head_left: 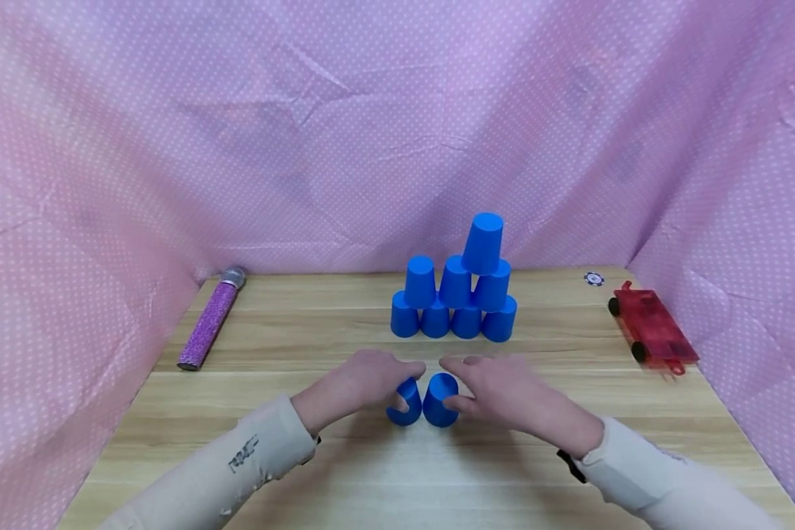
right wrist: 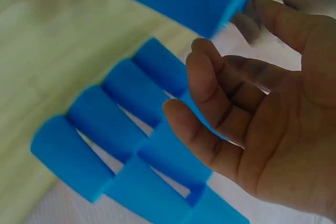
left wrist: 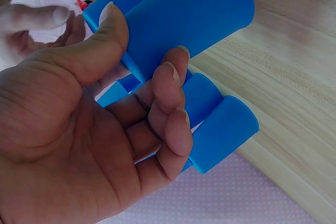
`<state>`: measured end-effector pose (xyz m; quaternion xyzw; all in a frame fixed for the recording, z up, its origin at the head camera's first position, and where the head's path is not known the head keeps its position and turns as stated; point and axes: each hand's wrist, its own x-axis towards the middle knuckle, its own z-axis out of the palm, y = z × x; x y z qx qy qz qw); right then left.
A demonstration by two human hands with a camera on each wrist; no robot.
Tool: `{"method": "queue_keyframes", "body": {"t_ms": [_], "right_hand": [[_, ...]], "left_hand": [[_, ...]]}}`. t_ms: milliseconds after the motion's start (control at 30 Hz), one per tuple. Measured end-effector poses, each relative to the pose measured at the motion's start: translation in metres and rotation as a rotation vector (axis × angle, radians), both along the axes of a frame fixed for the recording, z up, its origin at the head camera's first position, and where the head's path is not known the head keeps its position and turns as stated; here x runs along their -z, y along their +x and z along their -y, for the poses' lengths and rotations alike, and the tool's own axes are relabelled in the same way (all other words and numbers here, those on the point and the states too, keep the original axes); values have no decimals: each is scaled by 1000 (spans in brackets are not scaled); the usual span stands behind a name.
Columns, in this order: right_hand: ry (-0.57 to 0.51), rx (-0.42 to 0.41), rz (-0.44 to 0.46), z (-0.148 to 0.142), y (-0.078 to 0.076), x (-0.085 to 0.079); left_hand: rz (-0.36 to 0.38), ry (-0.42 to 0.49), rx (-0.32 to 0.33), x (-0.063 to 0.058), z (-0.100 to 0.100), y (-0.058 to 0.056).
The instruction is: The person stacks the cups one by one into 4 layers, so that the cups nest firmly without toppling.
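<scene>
Two upside-down blue cups stand side by side on the table in front of me. My left hand (head_left: 369, 379) holds the left cup (head_left: 407, 414), thumb on the near side and fingers curled round the far side. Around the right cup (head_left: 439, 406) is my right hand (head_left: 513, 394), its thumb near the cup's top and its other fingers loosely bent, apart from the wall in the right wrist view. Behind them rises a pyramid of upside-down blue cups (head_left: 436, 321): several in the bottom row, three in the middle, and a single top cup (head_left: 483, 246) on the right-hand pair.
A purple glittery microphone (head_left: 210, 324) lies at the table's left. On the right are a red translucent toy car (head_left: 656, 327) and a poker chip (head_left: 593, 279). Pink dotted cloth (head_left: 371, 132) hangs round the back and sides of the wooden table (head_left: 291, 309).
</scene>
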<state>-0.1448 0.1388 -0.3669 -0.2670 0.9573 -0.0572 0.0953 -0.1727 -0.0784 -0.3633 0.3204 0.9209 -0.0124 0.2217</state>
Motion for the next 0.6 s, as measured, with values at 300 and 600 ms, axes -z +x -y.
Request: {"method": "queue_keyframes", "body": {"t_ms": [300, 600], "right_hand": [[57, -24, 12, 14, 2, 16], [70, -25, 12, 15, -1, 19]], "left_hand": [[-7, -22, -5, 1, 0, 0], [-12, -21, -1, 2, -1, 0]]}}
